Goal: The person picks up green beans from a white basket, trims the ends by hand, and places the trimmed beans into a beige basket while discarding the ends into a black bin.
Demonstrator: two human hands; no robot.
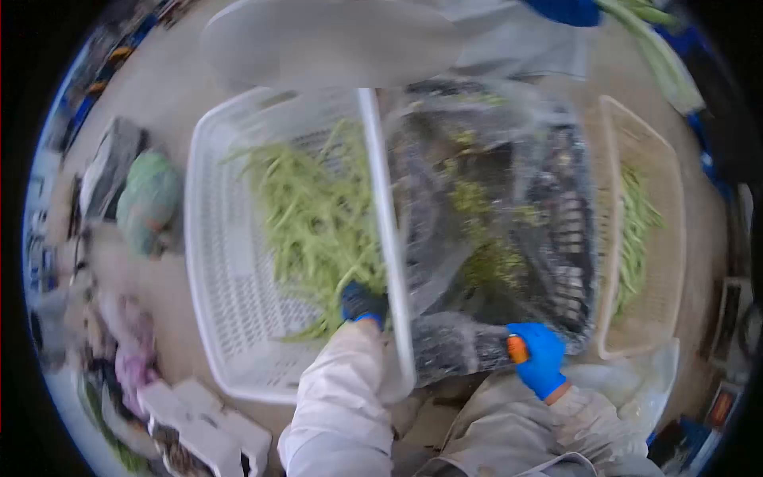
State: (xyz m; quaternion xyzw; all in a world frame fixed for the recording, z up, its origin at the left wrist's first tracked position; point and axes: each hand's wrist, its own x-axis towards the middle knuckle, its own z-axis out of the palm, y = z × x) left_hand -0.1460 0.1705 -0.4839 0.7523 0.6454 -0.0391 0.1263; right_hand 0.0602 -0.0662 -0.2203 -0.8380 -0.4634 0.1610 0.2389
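Observation:
My left hand [363, 304], in a dark glove, reaches into the white basket [230, 334] at the near end of a heap of long green pods or beans [310, 215]. Its fingers are partly hidden among the greens. My right hand [542, 356], in a blue glove, is closed around an orange handle [517, 348] at the near edge of the dark crate. That crate [568, 238] is lined with clear plastic film [437, 262] and holds small green and yellowish bits [493, 265].
A beige basket [675, 238] with green pods [633, 238] stands at the right. A green bundle [149, 200] lies on the floor at the left, and a white stool [207, 421] is at the lower left. Another person in pale clothing [509, 36] is across the baskets.

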